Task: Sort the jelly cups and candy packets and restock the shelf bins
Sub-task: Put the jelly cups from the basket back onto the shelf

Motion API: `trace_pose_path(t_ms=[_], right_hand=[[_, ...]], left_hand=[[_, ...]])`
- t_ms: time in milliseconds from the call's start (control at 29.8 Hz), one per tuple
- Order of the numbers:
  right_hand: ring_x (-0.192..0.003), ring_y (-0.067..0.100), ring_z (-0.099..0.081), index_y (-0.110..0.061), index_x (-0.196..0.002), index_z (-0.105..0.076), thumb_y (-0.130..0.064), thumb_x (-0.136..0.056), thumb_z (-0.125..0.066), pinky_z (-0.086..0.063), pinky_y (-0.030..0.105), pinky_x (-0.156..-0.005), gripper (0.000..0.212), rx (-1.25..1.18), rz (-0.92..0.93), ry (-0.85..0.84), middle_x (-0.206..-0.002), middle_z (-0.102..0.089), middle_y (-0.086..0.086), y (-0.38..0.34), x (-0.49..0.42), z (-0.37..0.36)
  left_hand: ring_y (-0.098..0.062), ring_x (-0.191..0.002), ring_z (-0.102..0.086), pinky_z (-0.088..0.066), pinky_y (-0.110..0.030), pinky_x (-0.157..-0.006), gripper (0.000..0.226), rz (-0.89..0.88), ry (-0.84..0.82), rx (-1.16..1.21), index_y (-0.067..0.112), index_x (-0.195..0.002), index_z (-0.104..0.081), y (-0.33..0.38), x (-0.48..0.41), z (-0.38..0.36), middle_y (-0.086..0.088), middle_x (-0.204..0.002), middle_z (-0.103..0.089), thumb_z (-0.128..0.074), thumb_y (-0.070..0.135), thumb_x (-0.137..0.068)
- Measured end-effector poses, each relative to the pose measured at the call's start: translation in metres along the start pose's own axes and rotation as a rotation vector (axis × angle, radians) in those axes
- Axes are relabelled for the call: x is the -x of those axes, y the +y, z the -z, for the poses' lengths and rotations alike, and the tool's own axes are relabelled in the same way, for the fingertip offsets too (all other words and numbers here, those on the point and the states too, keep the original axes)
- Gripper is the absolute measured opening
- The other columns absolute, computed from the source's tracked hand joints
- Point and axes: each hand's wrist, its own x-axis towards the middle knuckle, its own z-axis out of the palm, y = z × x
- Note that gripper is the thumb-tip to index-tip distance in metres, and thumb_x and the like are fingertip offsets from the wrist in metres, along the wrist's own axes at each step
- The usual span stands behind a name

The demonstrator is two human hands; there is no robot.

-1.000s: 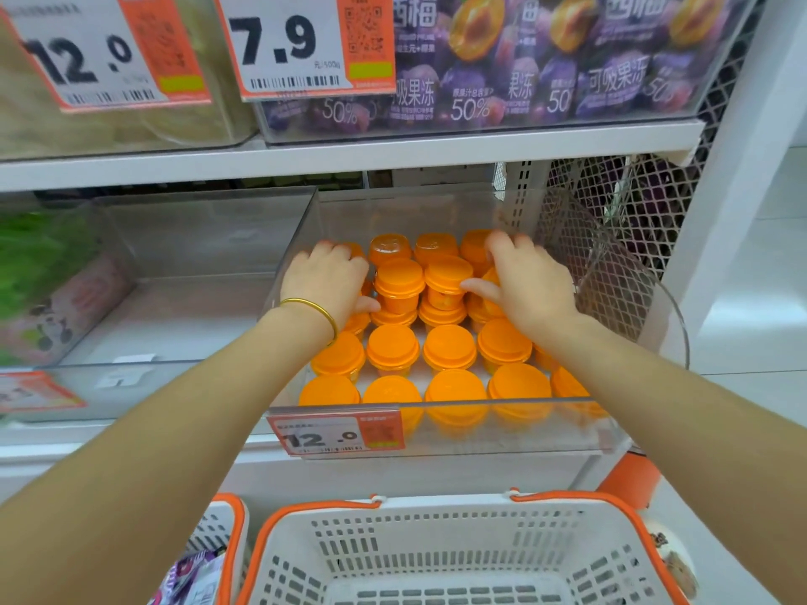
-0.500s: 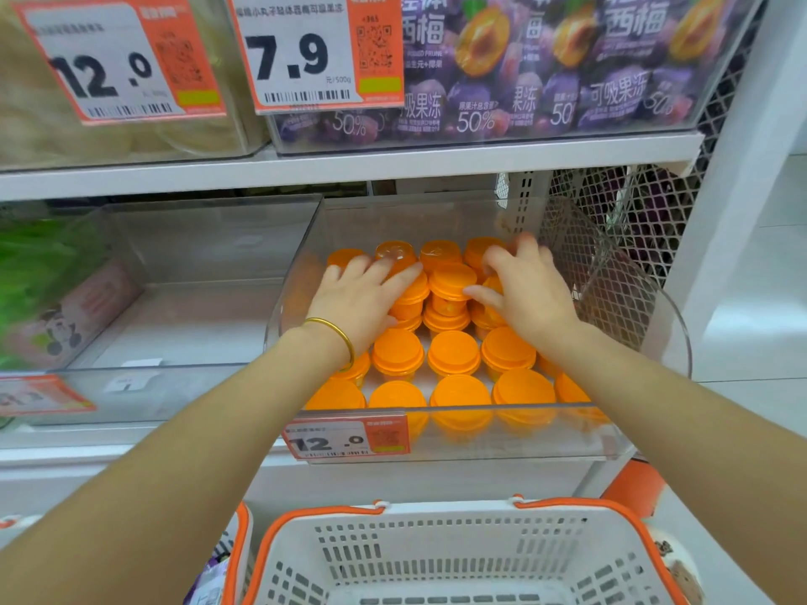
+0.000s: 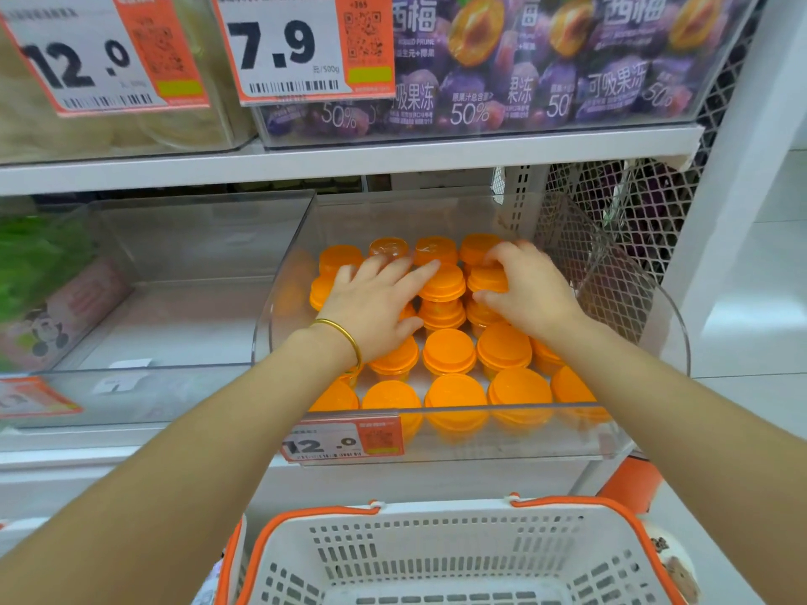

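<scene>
A clear plastic shelf bin (image 3: 515,434) holds several orange jelly cups (image 3: 449,351), standing in rows and stacked two high at the back. My left hand (image 3: 375,305) lies flat over the stacked cups in the middle, fingers straight and spread, reaching to the right. My right hand (image 3: 526,290) curls its fingers and thumb around an upper stacked cup (image 3: 487,279) at the back right of the bin. A gold bangle sits on my left wrist.
An empty clear bin (image 3: 183,299) stands to the left. A white basket with orange rim (image 3: 436,556) sits below the shelf. The shelf above carries purple plum jelly packets (image 3: 524,63) and price tags. A metal mesh panel (image 3: 620,238) closes the right side.
My left hand has moved from the left back cups toward the middle and flattened with fingers spread. My right hand has shifted slightly back and closed round a stacked cup.
</scene>
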Motion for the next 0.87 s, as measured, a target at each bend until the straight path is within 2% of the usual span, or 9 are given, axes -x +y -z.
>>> trace_pose_path(t_ms=[101, 201, 336, 470, 571, 638, 739, 806, 873], right_hand=[[-0.117, 0.033, -0.044, -0.014, -0.12, -0.055, -0.032, -0.083, -0.07, -0.041, 0.041, -0.092, 0.044, 0.05, 0.009, 0.026, -0.123, -0.054, 0.011, 0.002, -0.001, 0.001], [-0.118, 0.034, -0.045, -0.014, -0.125, -0.055, -0.028, -0.083, -0.071, -0.04, 0.04, -0.094, 0.047, 0.05, 0.018, -0.024, -0.125, -0.051, 0.012, 0.001, -0.003, 0.001], [-0.126, 0.032, -0.044, -0.014, -0.135, -0.05, -0.006, -0.087, -0.062, -0.037, 0.038, -0.102, 0.051, -0.013, 0.04, -0.079, -0.137, -0.044, 0.013, 0.005, 0.005, 0.01], [-0.13, 0.027, -0.042, -0.015, -0.135, -0.05, 0.01, -0.083, -0.05, -0.033, 0.033, -0.106, 0.058, -0.074, 0.101, 0.092, -0.14, -0.045, 0.009, 0.003, 0.036, 0.034], [-0.116, 0.02, -0.054, -0.019, -0.127, -0.056, 0.008, -0.085, -0.051, -0.043, 0.033, -0.1, 0.05, -0.251, 0.117, 0.143, -0.13, -0.051, 0.003, -0.009, 0.084, 0.057], [-0.103, 0.016, -0.06, -0.029, -0.113, -0.06, 0.007, -0.088, -0.053, -0.051, 0.035, -0.088, 0.044, -0.488, 0.14, 0.093, -0.118, -0.055, -0.003, -0.023, 0.129, 0.067], [-0.095, 0.015, -0.063, -0.037, -0.098, -0.057, 0.001, -0.092, -0.053, -0.058, 0.031, -0.073, 0.038, -0.724, 0.067, -0.188, -0.11, -0.06, -0.004, -0.031, 0.185, 0.041], [-0.09, 0.018, -0.064, -0.025, -0.103, -0.059, 0.0, -0.093, -0.052, -0.059, 0.034, -0.071, 0.028, -0.666, -0.069, -0.431, -0.108, -0.059, 0.001, -0.021, 0.209, -0.004], [-0.081, 0.023, -0.059, -0.01, -0.111, -0.06, 0.002, -0.092, -0.05, -0.055, 0.036, -0.065, 0.024, -0.571, -0.228, -0.646, -0.101, -0.056, 0.008, 0.001, 0.233, -0.061]], left_hand=[[-0.024, -0.142, -0.014, -0.022, -0.045, -0.106, 0.065, -0.022, -0.065, -0.027, 0.037, -0.149, -0.007, 0.006, -0.004, -0.005, 0.005, -0.158, -0.011, -0.041, 0.048, -0.094], [-0.024, -0.141, -0.015, -0.022, -0.045, -0.106, 0.063, -0.024, -0.07, -0.04, 0.037, -0.149, -0.006, 0.003, -0.005, -0.007, 0.006, -0.158, -0.012, -0.038, 0.045, -0.096], [-0.023, -0.14, -0.016, -0.022, -0.044, -0.107, 0.062, 0.01, -0.044, 0.107, 0.037, -0.149, -0.012, 0.007, 0.006, 0.005, 0.007, -0.157, -0.015, -0.042, 0.042, -0.095], [-0.023, -0.136, -0.032, -0.031, -0.046, -0.107, 0.057, -0.04, 0.208, 0.43, 0.03, -0.145, -0.031, 0.016, 0.04, 0.031, 0.003, -0.151, -0.032, -0.041, 0.042, -0.09], [-0.018, -0.124, -0.045, -0.033, -0.029, -0.102, 0.049, -0.168, 0.429, 0.54, 0.015, -0.136, -0.046, 0.032, 0.085, 0.044, -0.004, -0.137, -0.05, -0.045, 0.029, -0.089], [-0.016, -0.111, -0.051, -0.034, -0.023, -0.093, 0.04, -0.235, 0.461, 0.58, 0.008, -0.126, -0.054, 0.048, 0.117, 0.045, -0.006, -0.122, -0.059, -0.048, 0.019, -0.089], [-0.017, -0.1, -0.053, -0.038, -0.024, -0.087, 0.035, -0.264, 0.225, 0.58, 0.009, -0.12, -0.059, 0.066, 0.162, 0.007, -0.005, -0.111, -0.062, -0.044, 0.021, -0.091], [-0.016, -0.101, -0.054, -0.045, -0.03, -0.085, 0.035, -0.204, -0.064, 0.601, 0.014, -0.123, -0.057, 0.077, 0.186, -0.03, -0.003, -0.115, -0.06, -0.043, 0.025, -0.092], [-0.018, -0.112, -0.053, -0.044, -0.034, -0.093, 0.037, -0.156, -0.352, 0.569, 0.019, -0.131, -0.051, 0.085, 0.209, -0.07, -0.002, -0.128, -0.054, -0.045, 0.023, -0.095]])
